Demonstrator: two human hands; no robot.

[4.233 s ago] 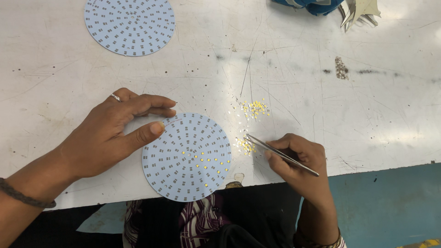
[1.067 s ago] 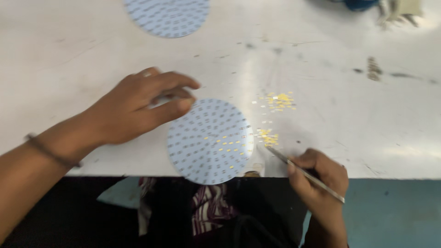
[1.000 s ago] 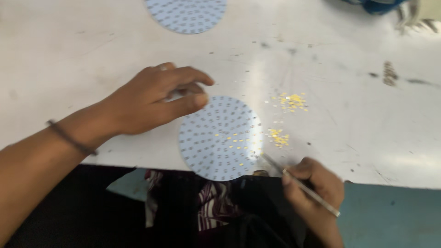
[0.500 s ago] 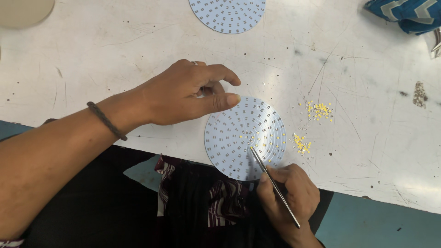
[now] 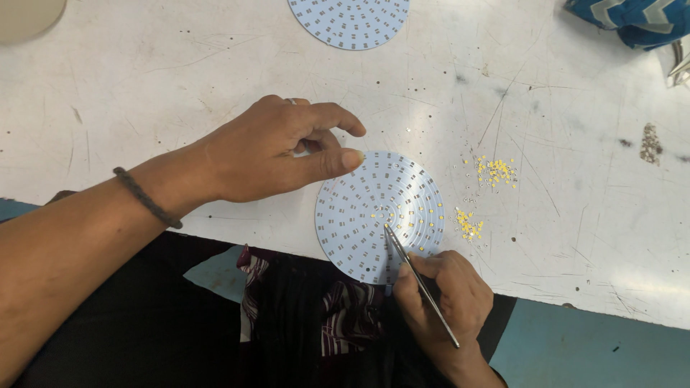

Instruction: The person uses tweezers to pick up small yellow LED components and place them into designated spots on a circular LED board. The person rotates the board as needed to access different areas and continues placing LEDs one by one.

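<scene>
I see the round pale-blue circuit disc lying flat just below the middle of the frame, its lower edge hanging over the near edge of the white worktable. My left hand comes in from the left; its thumb tip presses on the disc's upper-left rim while the other fingers curl loosely above it, clasping nothing that I can make out. A dark band sits on that wrist. My right hand, low and right of centre, pinches a pair of thin metal tweezers, and their tip rests on the disc near its centre. Whether the tip carries one of the tiny parts is too small to tell.

Two little heaps of yellow chips lie on the table just right of the disc; a few yellow dots also sit on the disc itself. A second disc is cut off by the top edge, a blue patterned cloth is clipped at the upper right corner, and a beige rounded shape is cut off at the upper left. Below the table, striped clothing hides my lap.
</scene>
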